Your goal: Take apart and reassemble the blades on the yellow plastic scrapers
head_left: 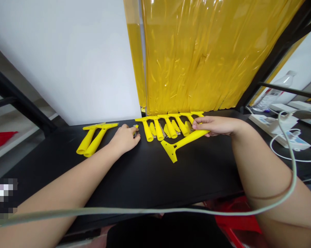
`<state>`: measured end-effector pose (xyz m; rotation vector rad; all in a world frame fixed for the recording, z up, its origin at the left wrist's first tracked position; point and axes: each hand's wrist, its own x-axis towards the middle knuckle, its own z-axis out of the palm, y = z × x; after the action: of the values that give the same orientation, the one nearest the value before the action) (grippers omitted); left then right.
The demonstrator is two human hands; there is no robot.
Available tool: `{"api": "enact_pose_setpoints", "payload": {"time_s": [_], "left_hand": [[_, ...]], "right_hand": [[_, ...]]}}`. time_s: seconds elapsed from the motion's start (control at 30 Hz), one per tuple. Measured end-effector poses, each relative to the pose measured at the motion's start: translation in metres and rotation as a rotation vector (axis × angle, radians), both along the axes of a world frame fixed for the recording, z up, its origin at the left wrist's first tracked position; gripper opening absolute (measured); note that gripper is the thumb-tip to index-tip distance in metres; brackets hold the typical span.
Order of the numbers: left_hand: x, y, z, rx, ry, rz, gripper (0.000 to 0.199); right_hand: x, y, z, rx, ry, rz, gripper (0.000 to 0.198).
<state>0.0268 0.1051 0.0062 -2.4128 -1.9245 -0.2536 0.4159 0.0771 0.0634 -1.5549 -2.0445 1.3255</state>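
Observation:
My right hand [212, 125] is closed round the tube end of a yellow plastic scraper handle [188, 139]. Its flat triangular head points left and down, over the black tabletop [145, 175]. My left hand [125, 137] rests low on the table with its fingers pinched on a small yellow and grey scraper piece [136, 129], mostly hidden by the fingers. Between the hands stands a row of several yellow scraper handles [159, 129], with small yellow plates and greyish metal pieces [167, 132] among them. Left of my left hand lie two more yellow handles [97, 139], side by side.
A white panel [75, 62] and a yellow plastic sheet [196, 58] rise behind the table. At the right are a power strip [279, 131] with chargers and a clear bottle [276, 91]. A pale cable [170, 210] crosses low in front. Black frame posts [276, 51] flank the table.

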Motion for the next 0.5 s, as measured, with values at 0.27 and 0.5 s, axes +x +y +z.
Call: {"api": "enact_pose_setpoints", "payload": {"time_s": [0.27, 0.5], "left_hand": [[0.0027, -0.0022, 0.0066, -0.040, -0.041, 0.022, 0.051], [0.0036, -0.0058, 0.0025, 0.108, -0.121, -0.048, 0.065]], "right_hand": [[-0.0007, -0.0005, 0.0010, -0.006, 0.007, 0.002, 0.050], [0.0046, -0.0001, 0.0011, -0.046, 0.123, 0.049, 0.046]]}}
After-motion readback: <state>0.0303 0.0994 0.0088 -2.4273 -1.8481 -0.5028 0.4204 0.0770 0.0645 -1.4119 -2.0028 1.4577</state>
